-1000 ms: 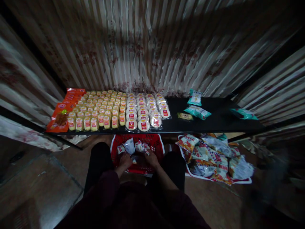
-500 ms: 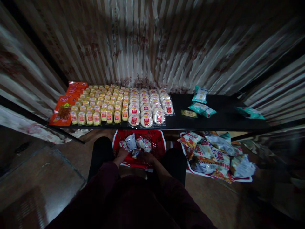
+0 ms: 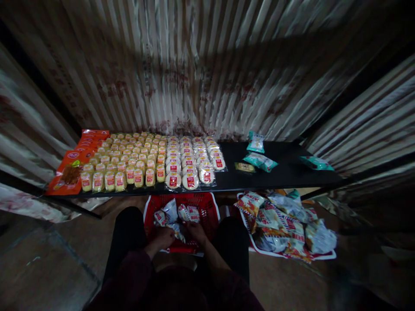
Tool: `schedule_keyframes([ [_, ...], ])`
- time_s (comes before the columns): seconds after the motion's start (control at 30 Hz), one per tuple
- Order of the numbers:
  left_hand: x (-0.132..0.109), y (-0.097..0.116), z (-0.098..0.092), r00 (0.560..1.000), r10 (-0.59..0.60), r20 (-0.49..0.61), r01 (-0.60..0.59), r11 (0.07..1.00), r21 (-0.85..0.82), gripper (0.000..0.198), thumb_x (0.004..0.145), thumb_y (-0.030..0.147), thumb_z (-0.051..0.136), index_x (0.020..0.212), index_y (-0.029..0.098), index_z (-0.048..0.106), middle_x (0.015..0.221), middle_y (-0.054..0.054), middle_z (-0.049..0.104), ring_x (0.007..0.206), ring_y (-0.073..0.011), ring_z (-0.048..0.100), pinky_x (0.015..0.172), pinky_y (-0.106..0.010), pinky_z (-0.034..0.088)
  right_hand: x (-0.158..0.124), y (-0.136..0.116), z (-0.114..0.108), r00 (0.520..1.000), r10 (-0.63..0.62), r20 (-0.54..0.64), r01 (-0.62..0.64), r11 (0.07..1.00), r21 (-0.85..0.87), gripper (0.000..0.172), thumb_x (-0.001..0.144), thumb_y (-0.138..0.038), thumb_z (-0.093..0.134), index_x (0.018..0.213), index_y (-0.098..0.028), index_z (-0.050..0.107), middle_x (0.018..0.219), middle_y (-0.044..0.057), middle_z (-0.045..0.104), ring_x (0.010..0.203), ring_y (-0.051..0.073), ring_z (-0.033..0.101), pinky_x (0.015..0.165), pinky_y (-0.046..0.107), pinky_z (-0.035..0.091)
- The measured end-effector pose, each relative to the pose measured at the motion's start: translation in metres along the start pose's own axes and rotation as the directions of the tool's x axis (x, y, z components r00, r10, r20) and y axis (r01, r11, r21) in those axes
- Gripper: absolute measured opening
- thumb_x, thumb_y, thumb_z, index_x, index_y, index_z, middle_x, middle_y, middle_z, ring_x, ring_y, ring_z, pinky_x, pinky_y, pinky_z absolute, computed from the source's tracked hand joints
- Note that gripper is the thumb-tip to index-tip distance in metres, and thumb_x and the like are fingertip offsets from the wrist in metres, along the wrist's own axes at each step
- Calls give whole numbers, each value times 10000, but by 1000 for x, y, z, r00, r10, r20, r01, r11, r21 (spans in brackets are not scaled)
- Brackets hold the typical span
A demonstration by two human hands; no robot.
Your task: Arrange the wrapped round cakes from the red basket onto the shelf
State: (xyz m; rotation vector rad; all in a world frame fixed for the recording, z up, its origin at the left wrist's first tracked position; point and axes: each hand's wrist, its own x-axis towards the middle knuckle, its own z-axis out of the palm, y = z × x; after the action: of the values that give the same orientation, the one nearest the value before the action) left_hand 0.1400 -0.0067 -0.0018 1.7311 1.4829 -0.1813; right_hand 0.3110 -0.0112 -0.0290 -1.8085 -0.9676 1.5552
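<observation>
Between my knees stands a red plastic basket (image 3: pixel 212 211) with several small wrapped snack packets inside. My left hand (image 3: pixel 166 236) is low in the basket, its closed fingers at the left edge of a white-and-blue snack packet (image 3: pixel 178 231). On the other side of that packet is my right hand (image 3: pixel 195 230), fingers curled in; the dim light blurs the exact grip. Just beyond my hands lie a pale packet (image 3: pixel 170 210) and a red-and-white packet (image 3: pixel 191 212). Another red-and-white packet (image 3: pixel 159 218) rests at the left.
A black shelf (image 3: pixel 223 183) carries orange bags (image 3: pixel 69 168), rows of small yellow cakes (image 3: pixel 129 162), round white cakes (image 3: pixel 189 179), teal packets (image 3: pixel 261 160) and one flat yellowish packet (image 3: pixel 244 167). A second basket (image 3: pixel 329 255), right, is heaped with bagged snacks (image 3: pixel 285 224). Corrugated sheeting (image 3: pixel 188 65) stands behind.
The view has shifted, so the shelf and baskets sit lower and further left. My hands stay in the basket, and the packet between them now shows more clearly.
</observation>
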Motion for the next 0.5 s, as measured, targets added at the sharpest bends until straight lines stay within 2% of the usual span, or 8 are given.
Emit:
schedule_keyframes([
  [0.1, -1, 2, -2, 1000, 16, -19, -14, 994, 111, 214, 804, 165, 483, 835, 197, 693, 974, -32, 705, 965, -183, 613, 852, -258, 408, -1, 4, 2, 1000, 19, -17, -20, 1000, -16, 271, 623, -308, 689, 471, -185, 502, 428, -43, 474, 462, 104, 456, 495, 238, 351],
  [0.3, -3, 11, -6, 999, 40, -29, -33, 976, 215, 285, 844, 133, 418, 939, 199, 679, 1034, -54, 702, 1000, -166, 621, 846, -238, 408, -1, 8, 9, 1000, 8, 4, -9, 1000, 27, 204, 636, -278, 671, 513, -186, 537, 452, -46, 484, 478, 105, 469, 521, 242, 375],
  [0.4, 0, 23, -11, 993, 70, -95, -53, 984, 171, 317, 889, 158, 368, 1001, 212, 659, 1047, -38, 701, 993, -150, 627, 857, -230, 414, -1, 6, 8, 1000, -25, 14, 24, 998, 63, 190, 647, -324, 675, 588, -178, 570, 515, -37, 528, 527, 109, 498, 549, 238, 401],
  [0.5, 4, 42, -16, 972, 144, -187, -132, 989, 72, 341, 878, 131, 368, 1074, 222, 633, 1105, -27, 686, 1017, -134, 619, 891, -221, 414, -1, 2, 3, 998, -68, 17, 66, 994, 90, 210, 677, -371, 656, 700, -167, 613, 589, -21, 578, 572, 113, 523, 569, 233, 415],
])
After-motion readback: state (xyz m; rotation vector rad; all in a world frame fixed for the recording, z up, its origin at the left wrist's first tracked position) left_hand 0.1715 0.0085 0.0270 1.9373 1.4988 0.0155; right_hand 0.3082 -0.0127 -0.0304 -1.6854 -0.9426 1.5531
